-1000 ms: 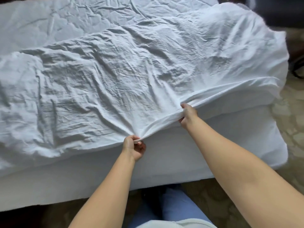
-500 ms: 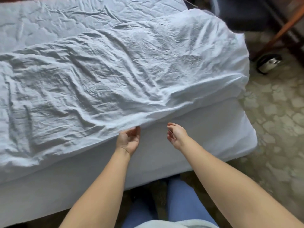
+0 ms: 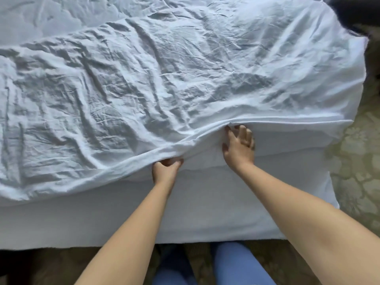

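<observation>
- Sheet (image 3: 164, 79): white, heavily creased. It is spread over the bed's top, its hem running along the bed's near edge and raised a little at mid-length. Its right end reaches the bed's right edge.
- Left hand (image 3: 165, 169): at the near edge, mid-length. The fingers are curled round a gathered fold of the sheet's hem and clamped on it.
- Right hand (image 3: 238, 147): just right of the left hand, not touching it. The fingers (image 3: 243, 132) are straight and spread, holding nothing. The fingertips touch the hem and the palm lies against the bed's side.
- Bed (image 3: 205, 212): white-covered, its side face showing below the hem.
- Floor (image 3: 353, 161): patterned, right of the bed.
- Trousers (image 3: 236, 264): blue, below the near edge, between the forearms.
</observation>
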A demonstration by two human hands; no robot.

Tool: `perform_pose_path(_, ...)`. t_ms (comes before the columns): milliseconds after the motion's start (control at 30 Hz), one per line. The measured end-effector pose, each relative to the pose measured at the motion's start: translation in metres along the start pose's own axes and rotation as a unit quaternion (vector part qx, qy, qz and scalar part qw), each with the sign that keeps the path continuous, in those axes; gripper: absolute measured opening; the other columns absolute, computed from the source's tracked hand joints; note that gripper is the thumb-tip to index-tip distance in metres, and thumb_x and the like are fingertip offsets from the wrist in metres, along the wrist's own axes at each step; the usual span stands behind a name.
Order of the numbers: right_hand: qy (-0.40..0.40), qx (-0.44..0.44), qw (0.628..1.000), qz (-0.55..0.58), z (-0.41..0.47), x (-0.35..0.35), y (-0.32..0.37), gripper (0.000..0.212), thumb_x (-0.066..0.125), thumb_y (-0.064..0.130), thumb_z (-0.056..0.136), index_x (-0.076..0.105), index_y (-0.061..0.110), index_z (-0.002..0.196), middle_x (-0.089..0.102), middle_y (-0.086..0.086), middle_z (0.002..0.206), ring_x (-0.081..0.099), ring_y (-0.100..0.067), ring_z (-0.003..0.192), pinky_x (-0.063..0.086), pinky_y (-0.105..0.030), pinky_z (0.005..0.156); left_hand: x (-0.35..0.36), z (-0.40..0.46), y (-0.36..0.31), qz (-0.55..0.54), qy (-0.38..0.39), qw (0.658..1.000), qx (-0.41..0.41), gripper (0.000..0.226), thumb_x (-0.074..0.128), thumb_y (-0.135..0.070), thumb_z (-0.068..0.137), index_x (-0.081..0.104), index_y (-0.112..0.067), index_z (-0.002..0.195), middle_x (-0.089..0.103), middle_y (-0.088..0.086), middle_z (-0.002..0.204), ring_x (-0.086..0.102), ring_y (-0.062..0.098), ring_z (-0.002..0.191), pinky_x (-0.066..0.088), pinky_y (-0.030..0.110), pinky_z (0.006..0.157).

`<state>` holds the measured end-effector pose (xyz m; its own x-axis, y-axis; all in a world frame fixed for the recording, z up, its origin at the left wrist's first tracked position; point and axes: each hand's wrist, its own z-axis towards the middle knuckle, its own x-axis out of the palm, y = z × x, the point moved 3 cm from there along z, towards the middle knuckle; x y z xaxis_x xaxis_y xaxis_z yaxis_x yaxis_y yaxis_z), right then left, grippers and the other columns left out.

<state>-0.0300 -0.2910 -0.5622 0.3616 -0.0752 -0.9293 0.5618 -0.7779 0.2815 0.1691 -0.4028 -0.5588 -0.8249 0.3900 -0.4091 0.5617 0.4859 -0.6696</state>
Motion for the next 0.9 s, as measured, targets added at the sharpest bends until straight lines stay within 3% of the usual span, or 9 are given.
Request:
perform_pose_path(100, -0.076, -0.121, 0.989, -0.049, 0.026, 0.003, -0.011, 0.038, 0.069, 0.027, 0.075, 0.065, 0.02, 0.112, 0.049, -0.015, 0.127, 0.024, -0.025, 0.117, 0.011, -0.038, 0.105, 0.013, -0.005, -0.003, 0.345, -0.023, 0.926, 0.152, 0.038, 0.072, -0.033, 0.08, 0.065, -0.006, 0.106, 0.068, 0.015, 0.109, 0.062, 0.031, 0.104, 0.048, 0.034, 0.085)
perform_pose_path(200, -0.119, -0.22, 0.965, -0.074, 0.042, -0.002, -0.012, 0.013, 0.07, 0.025, 0.066, 0.068, 0.014, 0.073, 0.062, -0.011, 0.096, 0.039, -0.026, 0.099, 0.026, -0.039, 0.093, 0.025, -0.003, -0.013, 0.499, -0.032, 0.832, 0.24, 0.035, 0.062, -0.034, 0.087, 0.064, -0.012, 0.114, 0.067, 0.016, 0.109, 0.062, 0.034, 0.102, 0.048, 0.038, 0.085)
perform_pose_path(267, -0.145, -0.288, 0.944, -0.067, 0.039, -0.007, -0.013, 0.011, 0.065, 0.024, 0.072, 0.068, 0.013, 0.072, 0.064, -0.01, 0.092, 0.044, -0.026, 0.097, 0.031, -0.04, 0.088, 0.028, -0.002, -0.016, 0.512, -0.013, 0.811, 0.284, 0.03, 0.068, -0.027, 0.083, 0.068, -0.017, 0.112, 0.069, 0.015, 0.101, 0.066, 0.035, 0.09, 0.052, 0.04, 0.077)
perform_pose_path(367, -0.135, -0.363, 0.918, -0.085, 0.02, -0.007, -0.023, 0.006, 0.067, 0.012, 0.072, 0.065, 0.01, 0.078, 0.064, -0.012, 0.093, 0.056, -0.03, 0.09, 0.035, -0.038, 0.083, 0.027, -0.009, -0.013, 0.509, 0.02, 0.785, 0.351, 0.021, 0.078, -0.012, 0.064, 0.07, -0.006, 0.082, 0.066, 0.017, 0.089, 0.066, 0.038, 0.073, 0.054, 0.041, 0.062)
perform_pose_path(500, -0.038, -0.458, 0.876, -0.146, -0.024, 0.0, -0.042, 0.013, 0.053, 0.01, 0.073, 0.063, 0.01, 0.082, 0.064, -0.011, 0.096, 0.06, -0.031, 0.086, 0.044, -0.039, 0.082, 0.021, -0.036, 0.005, 0.529, 0.123, 0.75, 0.379, 0.013, 0.067, -0.007, 0.071, 0.066, -0.003, 0.084, 0.062, 0.012, 0.104, 0.061, 0.035, 0.094, 0.05, 0.038, 0.067)
perform_pose_path(600, 0.099, -0.4, 0.903, -0.124, -0.067, -0.004, -0.05, 0.019, 0.038, 0.016, 0.091, 0.055, 0.008, 0.089, 0.062, -0.013, 0.094, 0.061, -0.034, 0.079, 0.042, -0.034, 0.06, 0.009, -0.056, 0.025, 0.54, 0.166, 0.728, 0.388, 0.01, 0.06, -0.005, 0.074, 0.064, -0.006, 0.083, 0.061, 0.007, 0.1, 0.059, 0.032, 0.095, 0.047, 0.035, 0.063)
perform_pose_path(667, 0.159, -0.346, 0.912, -0.153, -0.098, -0.003, -0.053, 0.024, 0.03, 0.026, 0.101, 0.048, 0.009, 0.102, 0.062, -0.013, 0.1, 0.058, -0.035, 0.088, 0.038, -0.039, 0.065, 0.003, -0.071, 0.039, 0.575, 0.183, 0.709, 0.364, 0.014, 0.052, -0.007, 0.08, 0.061, -0.009, 0.091, 0.061, 0.005, 0.103, 0.054, 0.028, 0.102, 0.043, 0.031, 0.069)
perform_pose_path(800, 0.193, -0.274, 0.922, -0.192, -0.125, -0.012, -0.049, 0.052, 0.045, 0.05, 0.095, 0.037, 0.013, 0.13, 0.061, -0.006, 0.115, 0.06, -0.032, 0.101, 0.036, -0.035, 0.066, -0.008, -0.099, 0.044, 0.59, 0.157, 0.715, 0.34, 0.023, 0.05, -0.006, 0.083, 0.061, -0.011, 0.102, 0.061, 0.01, 0.106, 0.052, 0.03, 0.108, 0.049, 0.033, 0.077)
perform_pose_path(900, 0.073, -0.284, 0.927, -0.234, -0.122, -0.029, -0.046, 0.035, 0.073, 0.017, 0.074, 0.056, 0.008, 0.104, 0.068, -0.011, 0.084, 0.067, -0.03, 0.072, 0.044, -0.03, 0.055, -0.011, -0.11, 0.038, 0.557, 0.147, 0.737, 0.354, 0.025, 0.048, 0.0, 0.08, 0.057, -0.011, 0.101, 0.06, 0.01, 0.105, 0.052, 0.033, 0.105, 0.049, 0.038, 0.076)
